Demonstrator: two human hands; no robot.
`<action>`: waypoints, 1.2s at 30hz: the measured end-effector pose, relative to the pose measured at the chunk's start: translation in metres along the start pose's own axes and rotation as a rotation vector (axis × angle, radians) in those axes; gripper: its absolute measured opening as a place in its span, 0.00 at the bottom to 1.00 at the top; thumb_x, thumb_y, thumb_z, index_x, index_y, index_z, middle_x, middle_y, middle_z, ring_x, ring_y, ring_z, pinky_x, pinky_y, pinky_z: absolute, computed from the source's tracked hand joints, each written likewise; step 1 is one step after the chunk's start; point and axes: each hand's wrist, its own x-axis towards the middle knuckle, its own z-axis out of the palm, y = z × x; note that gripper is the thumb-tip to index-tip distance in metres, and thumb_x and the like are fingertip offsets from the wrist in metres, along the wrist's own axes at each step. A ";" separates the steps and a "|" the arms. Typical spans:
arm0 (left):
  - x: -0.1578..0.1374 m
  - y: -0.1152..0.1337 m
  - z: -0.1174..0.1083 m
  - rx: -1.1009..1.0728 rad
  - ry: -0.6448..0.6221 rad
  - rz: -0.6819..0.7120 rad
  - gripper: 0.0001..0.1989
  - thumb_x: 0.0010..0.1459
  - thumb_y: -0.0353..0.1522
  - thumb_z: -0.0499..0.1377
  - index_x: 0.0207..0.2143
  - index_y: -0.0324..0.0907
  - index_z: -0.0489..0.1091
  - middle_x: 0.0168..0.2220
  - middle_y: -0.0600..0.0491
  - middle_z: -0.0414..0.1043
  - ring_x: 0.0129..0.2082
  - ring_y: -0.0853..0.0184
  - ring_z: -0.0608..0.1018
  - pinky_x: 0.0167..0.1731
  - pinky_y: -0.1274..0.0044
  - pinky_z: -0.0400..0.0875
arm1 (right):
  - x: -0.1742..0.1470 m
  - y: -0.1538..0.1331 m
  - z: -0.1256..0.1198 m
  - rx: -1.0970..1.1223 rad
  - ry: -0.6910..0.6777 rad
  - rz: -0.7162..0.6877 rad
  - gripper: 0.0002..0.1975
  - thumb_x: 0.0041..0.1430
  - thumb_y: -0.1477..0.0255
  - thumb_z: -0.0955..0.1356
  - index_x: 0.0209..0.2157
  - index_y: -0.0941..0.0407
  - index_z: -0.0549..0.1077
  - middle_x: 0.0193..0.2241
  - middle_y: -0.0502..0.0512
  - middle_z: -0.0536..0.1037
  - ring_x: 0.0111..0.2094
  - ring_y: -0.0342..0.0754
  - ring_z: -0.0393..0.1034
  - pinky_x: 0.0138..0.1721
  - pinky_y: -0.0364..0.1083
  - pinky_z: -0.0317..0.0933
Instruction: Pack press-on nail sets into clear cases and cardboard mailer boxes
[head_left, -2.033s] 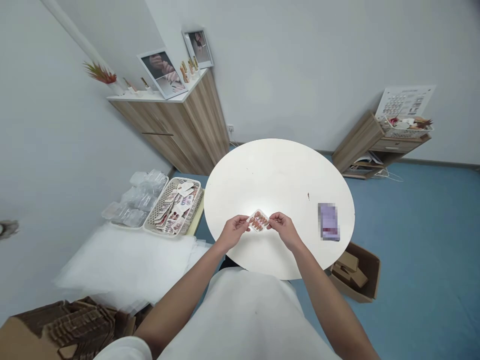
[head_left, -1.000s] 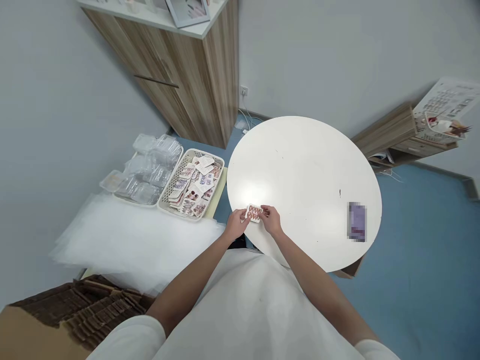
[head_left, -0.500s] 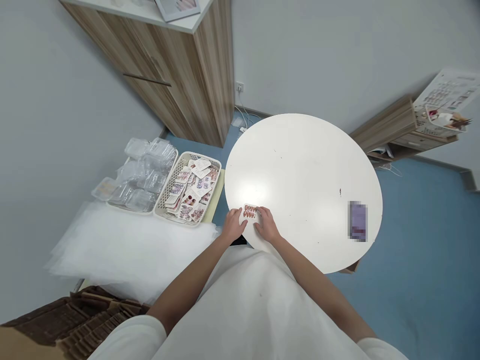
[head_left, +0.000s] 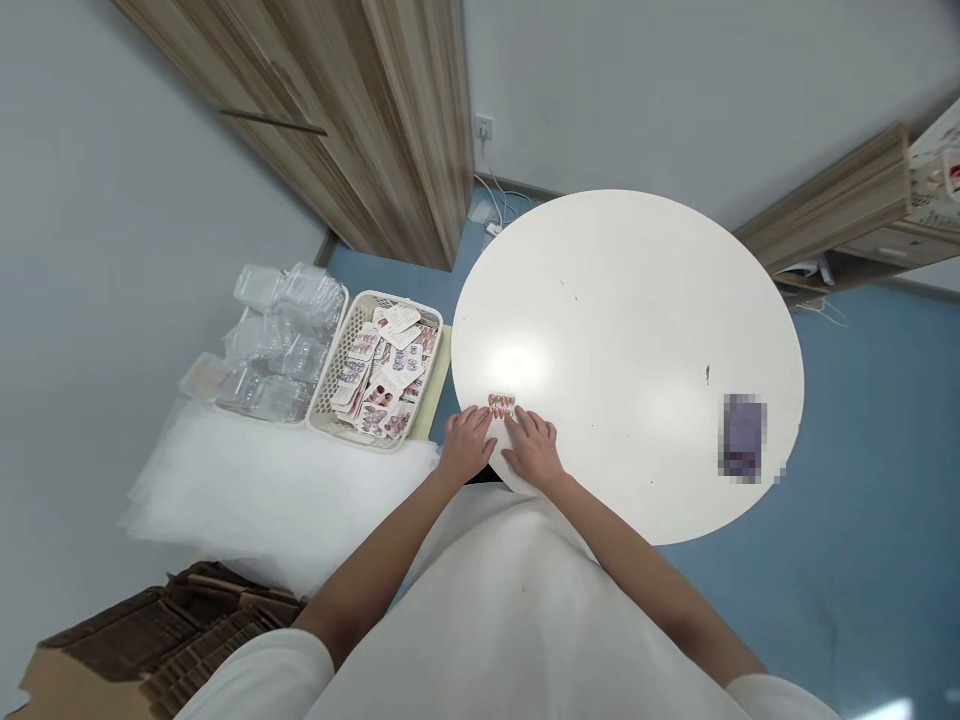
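A small card of reddish-brown press-on nails (head_left: 502, 401), set in two rows, lies on the round white table (head_left: 630, 300) near its front left edge. At the card's lower left corner is my left hand (head_left: 466, 445), fingers stretched forward and thumb apart. My right hand (head_left: 534, 450) rests at the lower right corner, its fingers spread over the tabletop. The fingertips of both hands are at the card's edge; neither hand is wrapped around it.
Left of the table, a white basket (head_left: 321, 415) holds many nail cards. Beside it are clear plastic boxes (head_left: 277, 350), with white plastic sheets (head_left: 277, 490) and brown cardboard (head_left: 150, 640) nearer me. A blurred purple object (head_left: 742, 435) lies on the table's right side.
Both hands have turned from the card's sides to its lower corners, with fingers more spread and pointing forward. The card now shows beyond the fingertips. The head view has tilted down slightly.
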 end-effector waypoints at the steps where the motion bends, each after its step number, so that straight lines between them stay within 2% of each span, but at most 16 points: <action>1: 0.003 -0.001 -0.001 0.012 0.007 -0.011 0.21 0.56 0.35 0.47 0.52 0.41 0.58 0.52 0.47 0.62 0.54 0.58 0.60 0.50 0.65 0.52 | 0.005 -0.001 -0.001 -0.008 -0.005 -0.006 0.29 0.52 0.65 0.62 0.56 0.53 0.53 0.58 0.59 0.53 0.55 0.56 0.47 0.49 0.55 0.43; 10: 0.023 -0.013 -0.011 0.061 0.039 -0.139 0.22 0.56 0.36 0.47 0.53 0.42 0.57 0.54 0.46 0.60 0.55 0.56 0.58 0.50 0.62 0.47 | 0.039 -0.011 -0.010 -0.037 -0.037 -0.019 0.31 0.51 0.67 0.62 0.56 0.55 0.51 0.59 0.60 0.50 0.56 0.57 0.45 0.49 0.55 0.41; 18: 0.029 -0.022 -0.012 -0.004 0.053 -0.173 0.23 0.56 0.37 0.46 0.54 0.42 0.56 0.55 0.46 0.59 0.56 0.55 0.57 0.50 0.62 0.46 | 0.054 -0.017 -0.009 0.009 -0.036 -0.026 0.31 0.51 0.67 0.62 0.56 0.55 0.51 0.59 0.59 0.50 0.56 0.58 0.44 0.50 0.56 0.40; 36: 0.029 -0.018 -0.008 -0.006 0.005 -0.145 0.26 0.57 0.39 0.45 0.57 0.40 0.50 0.58 0.46 0.52 0.56 0.56 0.55 0.48 0.66 0.53 | 0.049 -0.014 -0.006 0.022 -0.003 -0.004 0.29 0.53 0.67 0.60 0.57 0.57 0.50 0.59 0.62 0.48 0.57 0.56 0.43 0.50 0.56 0.40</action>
